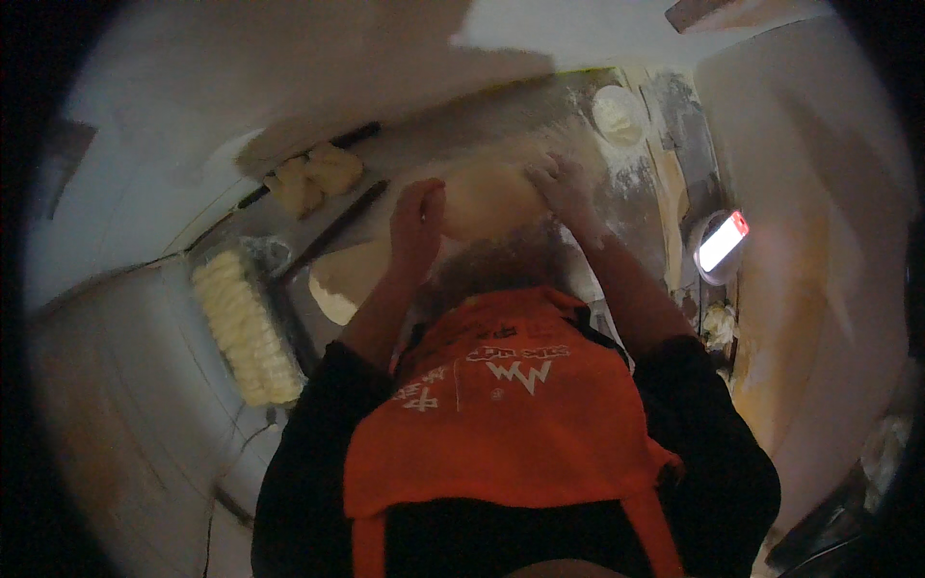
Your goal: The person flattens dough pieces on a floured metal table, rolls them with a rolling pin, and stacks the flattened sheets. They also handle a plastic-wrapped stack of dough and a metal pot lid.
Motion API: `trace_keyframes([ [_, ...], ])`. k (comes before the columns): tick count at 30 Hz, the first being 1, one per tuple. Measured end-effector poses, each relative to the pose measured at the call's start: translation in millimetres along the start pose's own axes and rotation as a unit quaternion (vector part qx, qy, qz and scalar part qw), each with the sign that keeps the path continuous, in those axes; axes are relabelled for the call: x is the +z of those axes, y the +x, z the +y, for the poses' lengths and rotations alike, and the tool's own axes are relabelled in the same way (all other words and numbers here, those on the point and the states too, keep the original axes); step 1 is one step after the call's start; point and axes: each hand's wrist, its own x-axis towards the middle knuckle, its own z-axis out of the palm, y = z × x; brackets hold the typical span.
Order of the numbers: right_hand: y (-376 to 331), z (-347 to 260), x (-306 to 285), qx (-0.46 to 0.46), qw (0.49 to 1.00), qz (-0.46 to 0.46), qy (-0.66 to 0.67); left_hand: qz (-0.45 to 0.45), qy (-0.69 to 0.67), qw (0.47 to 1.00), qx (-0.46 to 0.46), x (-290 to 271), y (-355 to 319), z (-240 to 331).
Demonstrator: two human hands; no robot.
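Observation:
A pale, flat sheet of dough (493, 200) is between my two hands over the floured worktop (424, 144). At its left edge is my left hand (418, 220), closed with its fingers curled against the dough. My right hand (563, 191) grips the opposite edge, its fingertips partly lost in the dim light. Just left of my left forearm lies another dough sheet (334, 277), partly shaded. Farther off at the left sit some lumps of dough (316, 177).
A long tray of shaped dough pieces (246, 328) stands at the left. A dark rod (337, 227) lies slanted beside it. White flour (618, 116) is heaped at the far right. A lit phone (723, 243) rests beyond my right forearm, near a pale wooden strip (670, 207).

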Motion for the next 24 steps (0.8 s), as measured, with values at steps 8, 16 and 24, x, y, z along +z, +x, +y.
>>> trace_keyframes([
  [8, 20, 18, -15, -0.043, 0.983, 0.092, -0.156, 0.033, 0.2, 0.979, -0.017, 12, 7, -84],
  [16, 80, 46, -99, -0.236, 0.856, 0.304, -0.346, 0.022, 0.151, 0.988, 0.023, 4, 8, -89],
  [24, 111, 41, -135, -0.153, 0.908, 0.179, -0.346, 0.008, 0.222, 0.972, -0.074, -54, -27, -125],
])
